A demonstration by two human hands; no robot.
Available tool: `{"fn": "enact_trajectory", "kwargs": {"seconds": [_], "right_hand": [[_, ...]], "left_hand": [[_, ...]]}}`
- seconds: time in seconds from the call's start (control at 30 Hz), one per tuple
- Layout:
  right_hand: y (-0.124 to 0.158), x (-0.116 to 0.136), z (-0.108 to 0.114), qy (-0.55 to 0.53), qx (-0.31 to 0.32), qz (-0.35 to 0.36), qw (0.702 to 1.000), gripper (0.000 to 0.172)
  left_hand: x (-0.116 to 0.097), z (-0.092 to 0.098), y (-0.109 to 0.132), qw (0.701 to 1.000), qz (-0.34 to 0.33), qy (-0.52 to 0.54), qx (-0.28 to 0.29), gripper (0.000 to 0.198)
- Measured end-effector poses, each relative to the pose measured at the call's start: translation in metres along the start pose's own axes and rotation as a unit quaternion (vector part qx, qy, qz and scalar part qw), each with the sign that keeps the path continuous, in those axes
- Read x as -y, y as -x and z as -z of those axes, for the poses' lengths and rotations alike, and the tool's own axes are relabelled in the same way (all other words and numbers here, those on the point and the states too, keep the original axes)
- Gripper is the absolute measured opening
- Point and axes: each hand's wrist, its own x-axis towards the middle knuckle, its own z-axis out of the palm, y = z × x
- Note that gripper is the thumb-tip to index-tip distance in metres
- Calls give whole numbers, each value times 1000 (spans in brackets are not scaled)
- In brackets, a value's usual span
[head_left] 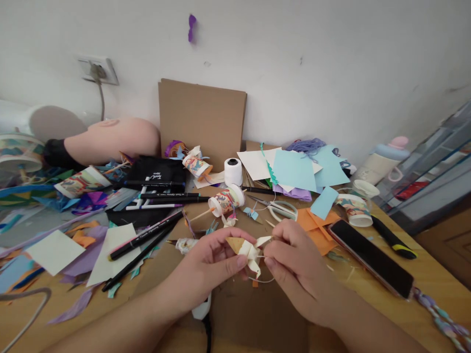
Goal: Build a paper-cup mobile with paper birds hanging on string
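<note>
Above the brown cardboard sheet (257, 314), my left hand (217, 260) is closed on a small cream folded paper crane (251, 251), pinched between thumb and fingers. Its left flap looks tan, and a pointed flap hangs down below the thumb. My right hand (298, 269) is closed in a pinch just right of the crane. A thin white thread runs from the crane to its fingertips, and a loop of it curves underneath. One pale wing tip touches the right fingers. Whether a needle is in the pinch is hidden.
Beyond my hands lie scissors (281, 211), a patterned paper cup (226, 200) and a white thread spool (233, 172). Black markers (145, 236) and paper scraps cover the left. On the right are orange paper (309, 220), a phone (371, 257) and a black-yellow cutter (393, 238).
</note>
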Motion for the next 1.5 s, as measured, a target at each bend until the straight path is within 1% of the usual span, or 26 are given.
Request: {"fn": "enact_trajectory", "kwargs": {"seconds": [0.2, 0.37, 0.67, 0.93, 1.17, 1.3, 1.5], "right_hand": [[-1, -1, -3, 6, 20, -1, 1000, 23], [-1, -1, -3, 8, 24, 3, 1000, 23], [-2, 0, -4, 34, 19, 17, 999, 24], [-2, 3, -7, 59, 22, 29, 998, 18], [-1, 2, -7, 57, 23, 34, 998, 17], [-1, 2, -7, 70, 23, 44, 996, 17], [-2, 3, -7, 97, 15, 57, 994, 16]], "left_hand": [[1, 0, 2, 1000, 3, -11, -2, 26], [1, 0, 2, 1000, 5, -20, 2, 28], [0, -2, 2, 999, 0, -50, -14, 31], [1, -4, 0, 998, -3, -59, -27, 28], [0, -4, 1, 997, 17, -77, -26, 31], [3, -2, 1, 997, 11, -68, -33, 29], [7, 4, 1, 995, 22, -92, -16, 30]]}}
